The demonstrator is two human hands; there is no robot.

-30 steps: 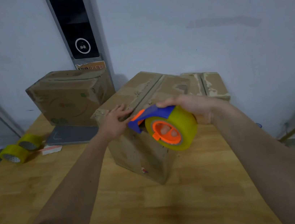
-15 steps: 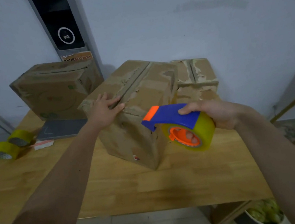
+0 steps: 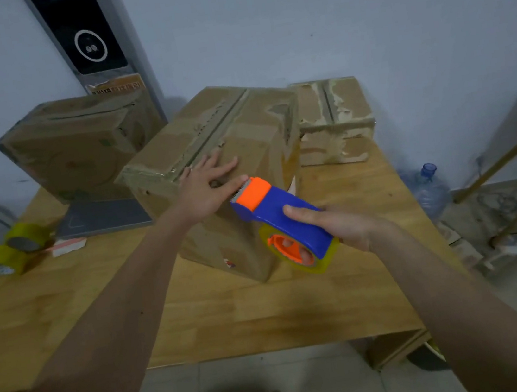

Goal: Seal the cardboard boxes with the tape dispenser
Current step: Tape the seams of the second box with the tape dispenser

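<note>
Presently the middle cardboard box (image 3: 210,142) sits on the wooden table (image 3: 267,314), turned corner-on to the camera. Left hand (image 3: 206,188) lies flat on the box's near top edge, fingers spread, gripping nothing. Right hand (image 3: 338,226) is closed around the blue-and-orange tape dispenser (image 3: 281,217), held just in front of the box's near right face, orange nose close to the left fingertips. Behind the box to the left stands a second box (image 3: 78,151); to the right, a third (image 3: 332,119). Two spare tape rolls (image 3: 9,249) lie well left of the box.
</note>
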